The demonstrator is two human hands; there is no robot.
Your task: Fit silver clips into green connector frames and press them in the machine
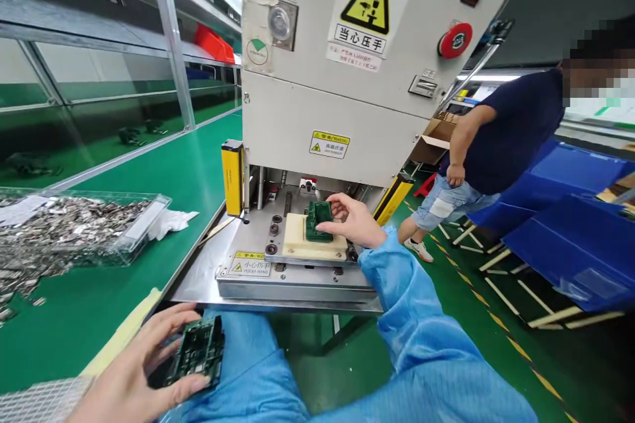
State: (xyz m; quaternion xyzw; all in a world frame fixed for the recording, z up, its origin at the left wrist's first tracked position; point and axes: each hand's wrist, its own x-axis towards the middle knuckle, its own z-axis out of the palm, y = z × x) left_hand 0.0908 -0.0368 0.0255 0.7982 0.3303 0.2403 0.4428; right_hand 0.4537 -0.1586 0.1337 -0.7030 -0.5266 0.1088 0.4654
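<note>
My left hand (pixel 143 363) is closed round a dark green plastic housing (pixel 198 350), held low over my blue-sleeved lap, its open inner side facing up. On the cream fixture block (pixel 292 238) of the press sits a second green housing (pixel 319 220). My right hand (pixel 354 219) grips that one at its right side, thumb at the near edge and fingers at the far edge. The block is fixed on a metal plate beneath the grey press (pixel 297 106).
Yellow sensor bars (pixel 233 178) flank the press opening. A clear tray (pixel 143 228) of small metal parts stands on the green bench (pixel 173 165) at left. At right, a person (pixel 510 125) is near blue bins (pixel 570 211).
</note>
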